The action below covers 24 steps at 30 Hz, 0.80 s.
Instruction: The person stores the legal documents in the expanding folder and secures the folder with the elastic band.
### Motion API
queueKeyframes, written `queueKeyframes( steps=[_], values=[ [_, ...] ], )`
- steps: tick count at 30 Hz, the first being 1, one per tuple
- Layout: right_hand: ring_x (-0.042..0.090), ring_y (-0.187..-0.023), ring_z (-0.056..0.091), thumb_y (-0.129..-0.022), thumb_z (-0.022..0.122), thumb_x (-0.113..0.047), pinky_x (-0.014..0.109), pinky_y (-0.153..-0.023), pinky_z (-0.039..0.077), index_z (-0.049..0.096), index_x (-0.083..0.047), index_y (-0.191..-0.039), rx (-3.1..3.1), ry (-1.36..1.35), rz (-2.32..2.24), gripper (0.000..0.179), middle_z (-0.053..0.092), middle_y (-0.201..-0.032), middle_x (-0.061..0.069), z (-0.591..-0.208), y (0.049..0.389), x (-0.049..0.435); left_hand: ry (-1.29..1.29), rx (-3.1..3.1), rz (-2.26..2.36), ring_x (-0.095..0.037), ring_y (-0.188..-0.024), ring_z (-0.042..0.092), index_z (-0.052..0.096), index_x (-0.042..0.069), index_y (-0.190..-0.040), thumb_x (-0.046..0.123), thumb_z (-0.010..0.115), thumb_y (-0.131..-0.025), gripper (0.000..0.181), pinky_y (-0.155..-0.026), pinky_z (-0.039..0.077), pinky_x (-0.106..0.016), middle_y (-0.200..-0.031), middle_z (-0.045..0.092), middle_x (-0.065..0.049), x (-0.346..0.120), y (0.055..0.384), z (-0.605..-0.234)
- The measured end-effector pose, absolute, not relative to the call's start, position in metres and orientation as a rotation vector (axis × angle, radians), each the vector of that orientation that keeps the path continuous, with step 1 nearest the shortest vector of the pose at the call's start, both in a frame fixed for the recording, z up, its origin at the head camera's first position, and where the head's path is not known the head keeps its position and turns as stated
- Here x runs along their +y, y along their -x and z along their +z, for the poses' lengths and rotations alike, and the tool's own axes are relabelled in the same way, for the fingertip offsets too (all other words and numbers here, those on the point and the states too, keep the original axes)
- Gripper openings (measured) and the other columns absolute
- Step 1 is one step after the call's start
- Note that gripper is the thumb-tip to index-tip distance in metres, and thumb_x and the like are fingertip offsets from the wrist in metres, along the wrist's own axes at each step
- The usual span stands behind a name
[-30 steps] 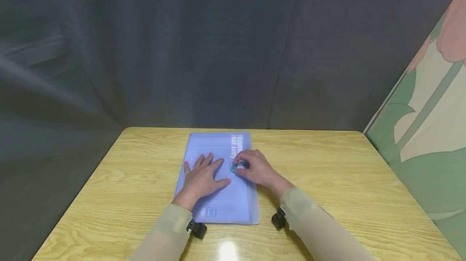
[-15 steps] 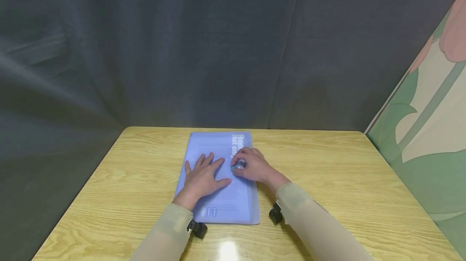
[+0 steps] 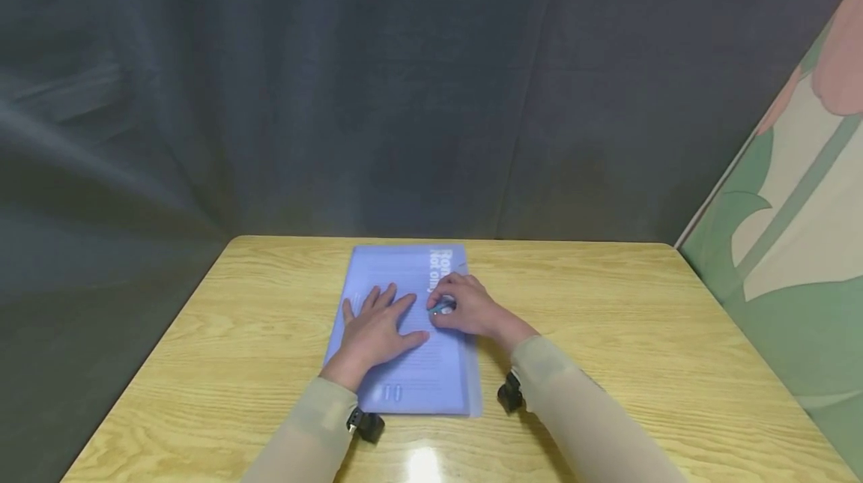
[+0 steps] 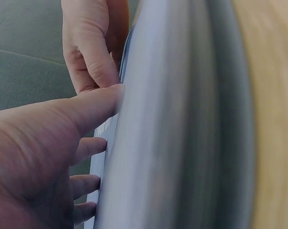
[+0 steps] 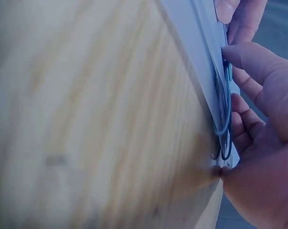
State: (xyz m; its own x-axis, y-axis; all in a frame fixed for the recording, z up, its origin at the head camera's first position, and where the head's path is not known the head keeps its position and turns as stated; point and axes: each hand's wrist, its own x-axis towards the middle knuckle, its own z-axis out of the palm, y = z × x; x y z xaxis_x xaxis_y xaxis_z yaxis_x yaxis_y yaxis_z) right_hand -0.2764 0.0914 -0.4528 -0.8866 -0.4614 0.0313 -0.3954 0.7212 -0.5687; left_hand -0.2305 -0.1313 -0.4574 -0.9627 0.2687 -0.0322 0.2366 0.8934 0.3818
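A translucent blue folder (image 3: pixel 431 386) with printed sheets and white lettering lies flat on the table. My left hand (image 3: pixel 374 333) rests on its middle with the fingers spread and straight. Over the right half of the folder, my right hand (image 3: pixel 465 308) pinches a small blue-green wire loop (image 3: pixel 438 308) between thumb and curled fingers. In the right wrist view the thin wire loop (image 5: pixel 223 126) hangs in rounded bends below the thumb, close against the folder (image 5: pixel 189 38). Part of the loop is hidden by the fingers. The left wrist view shows both hands along the folder's surface.
The wooden table (image 3: pixel 607 333) extends to both sides of the folder. A dark curtain (image 3: pixel 377 93) hangs behind its far edge. On the right stands a floral-patterned panel (image 3: pixel 795 243). A small black camera (image 3: pixel 369 427) sits at the left wrist.
The right hand has shifted slightly left and away from me, and the wire loop between its fingers has tilted flatter. The left hand and the folder have barely moved.
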Motion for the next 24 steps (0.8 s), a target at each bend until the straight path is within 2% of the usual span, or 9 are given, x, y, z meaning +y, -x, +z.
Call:
queueKeyframes(
  steps=[6,14,21,24],
  values=[
    [0.034,-0.135,0.051,-0.093,0.087,-0.023,0.058,-0.118,0.039,0.078,-0.024,-0.105,2.777,0.660,-0.914,0.015,0.062,-0.140,0.007,-0.452,0.275,0.095,-0.400,2.981,0.584,-0.046,-0.163,0.027,0.057,0.022,-0.162,0.063,0.075,-0.097,0.079,-0.119,0.007,-0.085,-0.174,0.038,-0.018,-0.131,0.231,-0.457],
    [0.034,-0.133,0.051,-0.093,0.088,-0.022,0.057,-0.115,0.042,0.078,-0.022,-0.109,2.769,0.636,-0.926,0.018,0.061,-0.141,0.008,-0.450,0.272,0.100,-0.389,2.970,0.593,-0.047,-0.163,0.025,0.056,0.022,-0.163,0.062,0.075,-0.098,0.079,-0.120,0.005,-0.085,-0.175,0.036,-0.017,-0.132,0.231,-0.458],
    [0.034,-0.134,0.049,-0.093,0.088,-0.019,0.057,-0.115,0.042,0.078,-0.018,-0.116,2.772,0.619,-0.967,0.025,0.061,-0.143,0.009,-0.452,0.267,0.107,-0.384,2.942,0.587,-0.048,-0.164,0.021,0.054,0.022,-0.164,0.063,0.074,-0.097,0.081,-0.120,0.001,-0.084,-0.176,0.033,-0.018,-0.131,0.235,-0.457],
    [0.035,-0.135,0.049,-0.093,0.088,-0.019,0.057,-0.115,0.042,0.076,-0.016,-0.122,2.776,0.623,-0.976,0.031,0.060,-0.146,0.010,-0.452,0.264,0.110,-0.376,2.937,0.575,-0.048,-0.164,0.022,0.055,0.021,-0.163,0.061,0.076,-0.097,0.081,-0.120,0.003,-0.084,-0.176,0.034,-0.019,-0.129,0.235,-0.454]
  ],
)
